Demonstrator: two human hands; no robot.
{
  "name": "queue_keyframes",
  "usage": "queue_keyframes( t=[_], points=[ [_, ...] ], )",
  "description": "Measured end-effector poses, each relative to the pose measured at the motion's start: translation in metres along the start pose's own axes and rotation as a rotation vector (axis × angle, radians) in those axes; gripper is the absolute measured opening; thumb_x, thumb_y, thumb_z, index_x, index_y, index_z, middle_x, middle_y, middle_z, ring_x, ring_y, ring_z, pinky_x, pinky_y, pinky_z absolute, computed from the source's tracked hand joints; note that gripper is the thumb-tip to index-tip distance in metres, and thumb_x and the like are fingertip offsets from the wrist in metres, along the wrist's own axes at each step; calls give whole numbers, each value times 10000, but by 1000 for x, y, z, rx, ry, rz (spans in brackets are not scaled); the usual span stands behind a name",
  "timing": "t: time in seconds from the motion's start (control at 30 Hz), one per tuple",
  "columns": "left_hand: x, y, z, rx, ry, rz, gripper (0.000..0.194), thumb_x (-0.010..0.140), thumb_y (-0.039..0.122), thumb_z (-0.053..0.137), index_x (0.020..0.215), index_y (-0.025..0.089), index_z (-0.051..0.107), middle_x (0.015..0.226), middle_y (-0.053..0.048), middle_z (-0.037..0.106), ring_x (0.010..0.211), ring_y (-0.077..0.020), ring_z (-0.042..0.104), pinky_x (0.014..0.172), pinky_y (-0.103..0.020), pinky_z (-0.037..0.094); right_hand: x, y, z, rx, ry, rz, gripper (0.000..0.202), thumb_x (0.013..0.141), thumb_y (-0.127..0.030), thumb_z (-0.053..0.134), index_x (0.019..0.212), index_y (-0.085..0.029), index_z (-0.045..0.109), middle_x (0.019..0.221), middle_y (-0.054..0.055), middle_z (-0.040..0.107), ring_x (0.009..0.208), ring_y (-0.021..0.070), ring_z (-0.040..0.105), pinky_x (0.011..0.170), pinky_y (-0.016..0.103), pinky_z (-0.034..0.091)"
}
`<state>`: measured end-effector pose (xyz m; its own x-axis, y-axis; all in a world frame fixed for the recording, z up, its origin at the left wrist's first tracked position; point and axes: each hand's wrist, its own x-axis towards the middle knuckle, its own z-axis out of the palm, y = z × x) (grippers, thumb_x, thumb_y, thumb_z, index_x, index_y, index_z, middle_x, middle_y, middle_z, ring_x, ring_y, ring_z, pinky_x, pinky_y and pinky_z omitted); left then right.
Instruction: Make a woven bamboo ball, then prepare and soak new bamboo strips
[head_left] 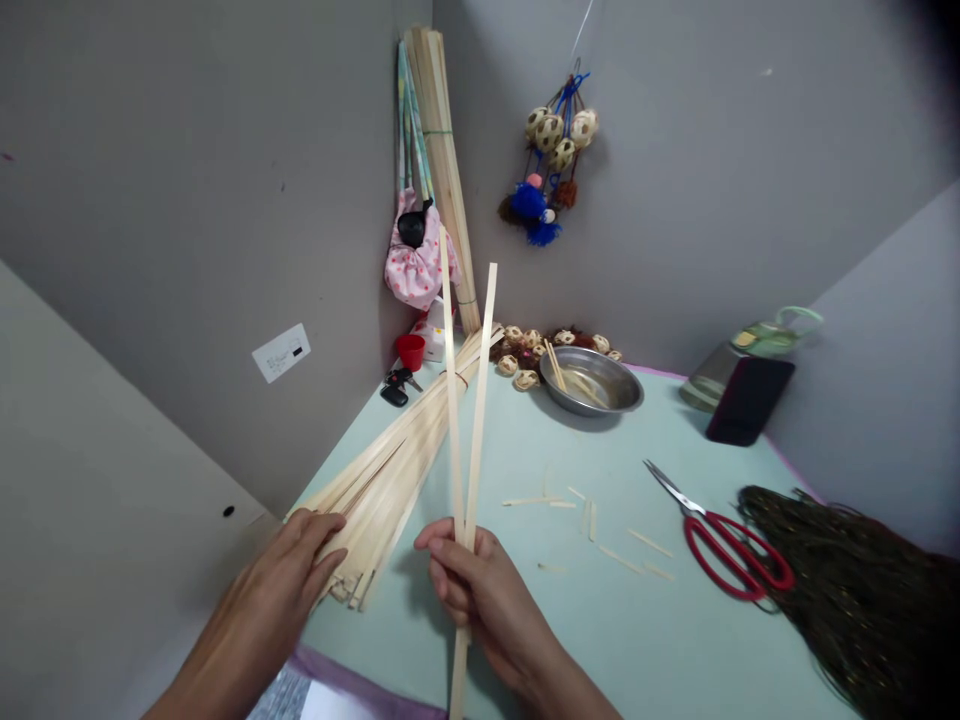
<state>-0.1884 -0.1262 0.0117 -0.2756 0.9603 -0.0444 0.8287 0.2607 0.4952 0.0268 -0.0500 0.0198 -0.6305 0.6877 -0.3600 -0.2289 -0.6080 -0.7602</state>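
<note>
Two long pale bamboo strips (478,430) stand upright in my right hand (480,585), pinched between thumb and fingers. They spread apart in a narrow V above the grip, and a lower end reaches down past the palm. To the left, my left hand (292,560) rests on the near end of a fanned bundle of similar strips (397,460). Its thumb and fingers are apart over the bundle's left edge. A tie holds that bundle near its far end. Short strip offcuts (592,520) lie scattered on the table right of my right hand.
Red-handled scissors (724,550) lie right, beside dark stringy fibre (862,590). A metal bowl (589,385) holds liquid and strips, near small woven balls (525,378). Keys (397,385), a red cup (410,350), a phone (750,400) and a jug (716,370) stand near the walls.
</note>
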Motion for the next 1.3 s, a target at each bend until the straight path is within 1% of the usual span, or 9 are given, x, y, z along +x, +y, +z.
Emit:
queue_keyframes(
  t=[0.13,0.33,0.5,0.67,0.77,0.9,1.03,1.17,1.3],
  points=[
    [2,5,-7,19,-61,-55,217,919,421,420,913,247,549,834,-12,613,728,-216,633,665,-335,464,-1,-2,1,7,2,-3,184,788,-310,686,849,-139,654,493,-71,478,389,18,157,406,223,55],
    [-1,14,-18,-498,54,-105,410,888,607,483,1099,257,510,794,19,575,664,-165,581,615,-263,472,-1,-2,1,6,1,8,198,781,-312,690,854,-133,650,496,-71,483,388,18,163,406,225,53],
    [-6,31,-18,-740,-36,-145,519,874,626,521,1221,249,437,608,87,477,502,-131,518,513,-229,429,-1,0,0,0,-6,-3,207,800,-318,687,878,-130,654,506,-70,493,391,20,169,406,223,66],
    [-12,42,-1,-942,-174,-128,511,875,551,591,1237,251,391,639,80,549,526,-130,562,540,-230,453,2,1,9,-38,43,-13,323,773,-419,729,886,-128,642,573,-53,542,379,14,205,389,225,87],
    [-13,45,6,-982,-240,-108,542,882,538,593,1277,253,354,646,75,573,528,-132,552,534,-231,450,6,6,16,-24,13,0,323,725,-410,769,734,-152,574,486,-95,431,375,16,202,385,221,109],
    [-12,39,3,-920,-129,-147,504,905,558,550,1273,255,386,592,93,508,501,-115,482,494,-205,400,8,11,20,85,54,16,329,656,-312,800,737,-193,505,441,-147,299,383,19,157,388,210,99],
    [-10,30,-4,-924,-111,-136,463,927,509,546,1292,266,398,658,74,543,559,-119,520,551,-222,443,7,7,18,124,57,16,296,641,-217,758,875,-169,582,463,-151,319,382,13,134,383,211,67],
    [-10,28,0,-993,-77,-118,521,881,448,630,1307,264,393,758,52,576,649,-132,576,641,-251,500,7,5,15,179,31,32,270,629,-192,752,826,-173,569,456,-155,308,375,4,117,387,210,47],
    [-9,30,4,-1021,-44,-123,530,858,425,667,1286,269,396,773,53,554,586,-101,511,510,-192,446,9,9,16,133,4,71,308,654,-276,791,823,-169,556,497,-118,428,374,-1,153,387,205,58]
  ],
)
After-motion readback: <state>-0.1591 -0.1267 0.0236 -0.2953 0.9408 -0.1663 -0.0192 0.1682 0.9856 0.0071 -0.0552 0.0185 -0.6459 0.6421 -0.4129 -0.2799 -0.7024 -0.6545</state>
